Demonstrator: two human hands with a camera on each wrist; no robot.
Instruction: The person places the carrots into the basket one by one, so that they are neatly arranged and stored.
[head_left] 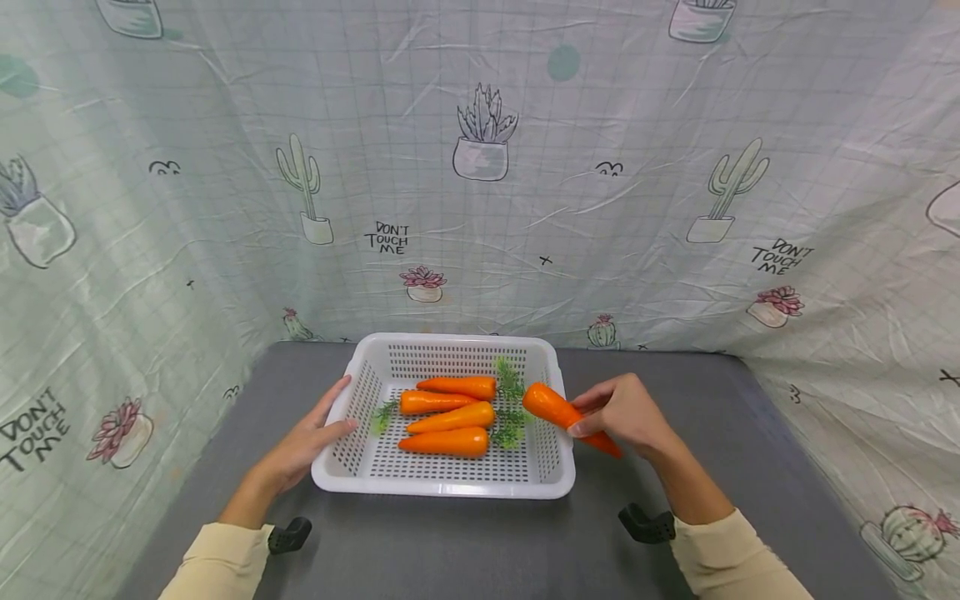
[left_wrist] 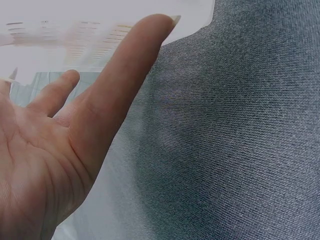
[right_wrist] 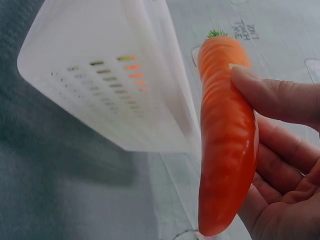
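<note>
A white plastic basket (head_left: 444,489) with slotted walls holds several orange carrots (head_left: 446,417), lying crosswise with green leafy tops. My left hand (head_left: 303,442) is at the basket's left rim, its thumb stretched over the edge. In the left wrist view, the left thumb (left_wrist: 120,80) is straight and the other fingers are partly hidden. Beside the basket's right rim, my right hand (head_left: 626,412) pinches another carrot (right_wrist: 225,135) between thumb and fingers. This carrot's thick end points toward the basket and its tip slopes down to the right.
The basket stands on a dark grey cloth-covered table (head_left: 450,550). A pale curtain (head_left: 570,200) printed with cacti and succulents hangs behind and at both sides. Black straps with small devices (head_left: 289,535) are on both wrists, by the cream sleeves.
</note>
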